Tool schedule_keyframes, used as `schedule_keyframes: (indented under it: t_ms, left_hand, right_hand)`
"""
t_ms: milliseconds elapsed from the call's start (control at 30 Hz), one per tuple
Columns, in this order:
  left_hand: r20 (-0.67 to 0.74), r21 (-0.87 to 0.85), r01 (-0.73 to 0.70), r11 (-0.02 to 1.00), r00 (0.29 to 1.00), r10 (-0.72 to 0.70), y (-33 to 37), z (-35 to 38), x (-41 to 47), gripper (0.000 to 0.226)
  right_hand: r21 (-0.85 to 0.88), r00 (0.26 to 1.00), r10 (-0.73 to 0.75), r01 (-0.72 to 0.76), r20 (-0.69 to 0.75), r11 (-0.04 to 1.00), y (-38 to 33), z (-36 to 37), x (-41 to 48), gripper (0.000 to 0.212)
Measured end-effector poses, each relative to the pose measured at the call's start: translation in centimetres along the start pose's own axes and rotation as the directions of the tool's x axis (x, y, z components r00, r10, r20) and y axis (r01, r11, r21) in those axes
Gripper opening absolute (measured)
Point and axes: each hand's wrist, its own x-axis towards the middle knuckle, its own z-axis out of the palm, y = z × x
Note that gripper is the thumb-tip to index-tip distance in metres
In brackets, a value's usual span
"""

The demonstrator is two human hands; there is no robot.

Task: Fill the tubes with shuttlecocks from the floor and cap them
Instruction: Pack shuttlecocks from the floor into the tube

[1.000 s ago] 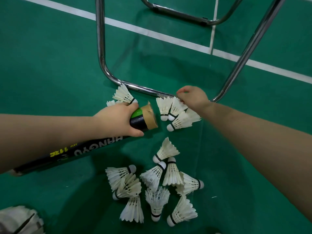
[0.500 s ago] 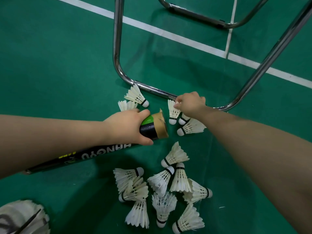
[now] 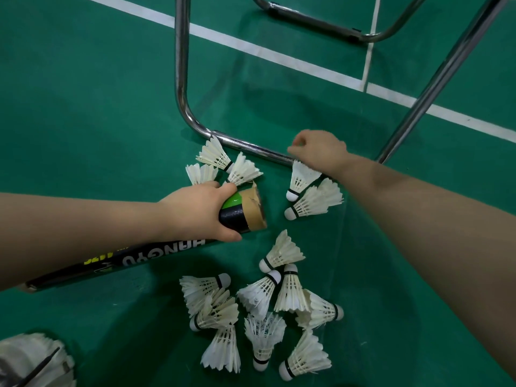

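My left hand [image 3: 195, 212] grips a black shuttlecock tube [image 3: 156, 254] just behind its open mouth, which is ringed with green and brown tape [image 3: 252, 209]. The tube lies low and points right. Three white shuttlecocks [image 3: 242, 171] sit just beyond my left fingers, one close to the tube's mouth. My right hand [image 3: 321, 149] hovers with curled fingers over the chrome bar, nothing visible in it. Two shuttlecocks [image 3: 314, 201] lie below its wrist. Several more shuttlecocks [image 3: 259, 297] lie in a pile on the green floor nearer me.
A chrome tubular frame [image 3: 178, 79] stands on the floor, its bottom bar [image 3: 248, 148] running right behind the shuttlecocks. White court lines [image 3: 251, 50] cross the far floor. A white bundle with a black strip [image 3: 30, 358] sits at the bottom left corner.
My right hand has lifted off the three shuttlecocks it was touching; two remain there. One more shuttlecock now lies by the tube's mouth. The left hand and tube stay put.
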Motion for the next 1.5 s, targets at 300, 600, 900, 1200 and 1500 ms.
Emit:
schedule_keyframes:
  t_ms: [300,600,900,1200,1500]
  left_hand:
    - [0.014,-0.011,-0.012,1.0,1.0,0.012,0.7,0.3,0.1,0.064]
    - [-0.021,-0.005,0.003,1.0,1.0,-0.003,0.3,-0.2,0.3,0.064]
    - [-0.048,0.001,0.004,1.0,0.999,-0.004,0.8,-0.4,0.4,0.066]
    - [-0.056,-0.032,-0.012,0.999,0.998,0.01,1.4,-0.7,0.5,0.063]
    - [-0.069,-0.047,-0.07,0.996,0.995,0.067,3.5,-0.9,0.5,0.058]
  right_hand:
    - [-0.072,0.989,0.131,-0.126,0.064,0.989,2.9,2.3,-0.5,0.016]
    - [0.284,0.996,0.081,-0.088,0.036,0.955,2.9,1.3,-2.0,0.023]
    - [0.692,0.999,0.015,-0.031,0.029,0.722,1.0,-1.2,-5.2,0.024]
    - [0.775,0.994,-0.099,0.027,0.046,0.632,1.6,-1.9,-9.5,0.016]
    - [0.636,0.85,-0.267,-0.099,0.453,0.765,-1.5,1.7,-11.6,0.057]
